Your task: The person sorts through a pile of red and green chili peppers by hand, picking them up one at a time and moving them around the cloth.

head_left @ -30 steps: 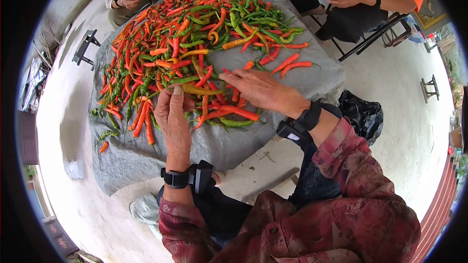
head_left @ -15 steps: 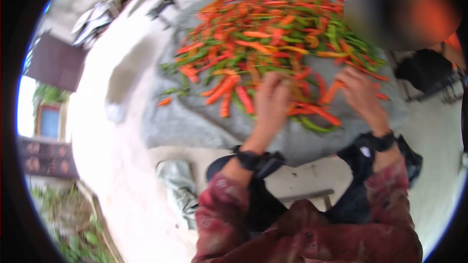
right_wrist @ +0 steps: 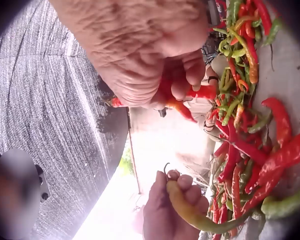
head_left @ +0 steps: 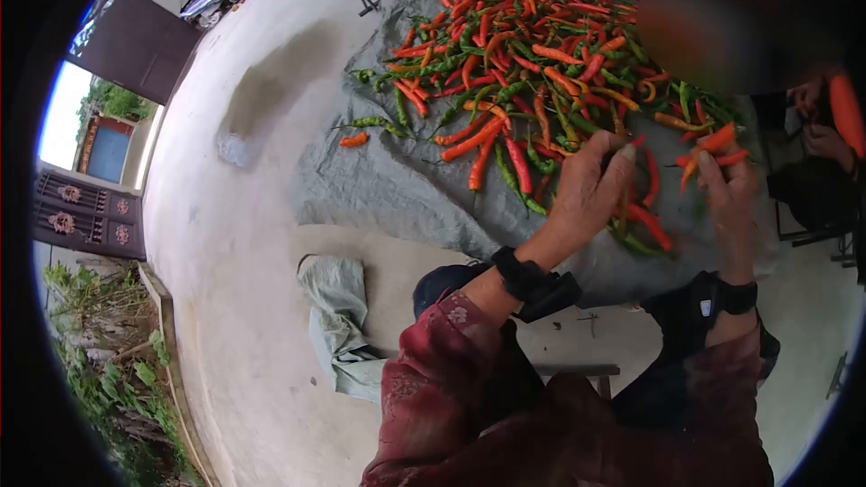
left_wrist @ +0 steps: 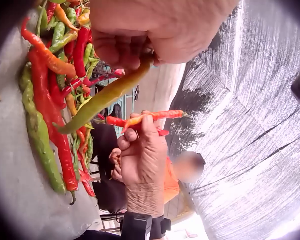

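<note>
Left hand: I see its fingers pinching a yellow-green chili by the stem end, centre-right of the head view | right hand: fingers curled round orange-red chilies, near the right edge | both over the near edge of the chili pile on the grey cloth.

1. A wrinkled grey sheet is spread out.
2. Red, orange and green chilli peppers lie heaped on it, with one stray orange pepper apart at the left.
3. A crumpled pale sack lies on the concrete floor.
</note>
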A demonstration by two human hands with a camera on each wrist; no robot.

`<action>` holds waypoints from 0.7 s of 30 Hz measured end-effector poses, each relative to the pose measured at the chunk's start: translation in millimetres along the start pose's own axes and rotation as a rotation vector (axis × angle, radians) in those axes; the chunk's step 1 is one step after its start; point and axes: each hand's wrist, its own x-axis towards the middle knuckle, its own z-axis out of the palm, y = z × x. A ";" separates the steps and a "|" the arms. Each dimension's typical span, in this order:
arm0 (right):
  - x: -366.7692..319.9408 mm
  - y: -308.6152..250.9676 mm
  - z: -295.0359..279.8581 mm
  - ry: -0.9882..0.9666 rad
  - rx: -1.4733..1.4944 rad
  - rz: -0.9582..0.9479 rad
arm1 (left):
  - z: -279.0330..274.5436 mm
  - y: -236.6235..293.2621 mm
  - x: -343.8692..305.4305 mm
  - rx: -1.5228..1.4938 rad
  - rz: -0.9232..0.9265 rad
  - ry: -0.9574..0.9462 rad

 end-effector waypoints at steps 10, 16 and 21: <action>10.1 -3.9 23.1 -0.126 0.897 0.514 | 1.0 1.3 0.1 0.032 -0.196 -0.244; 1.3 -12.5 19.0 -0.219 0.342 0.298 | 9.6 6.8 0.1 0.023 -0.151 -0.088; -2.5 -12.0 18.9 -0.402 -0.043 0.046 | 16.3 6.4 5.3 -0.081 -0.109 -0.043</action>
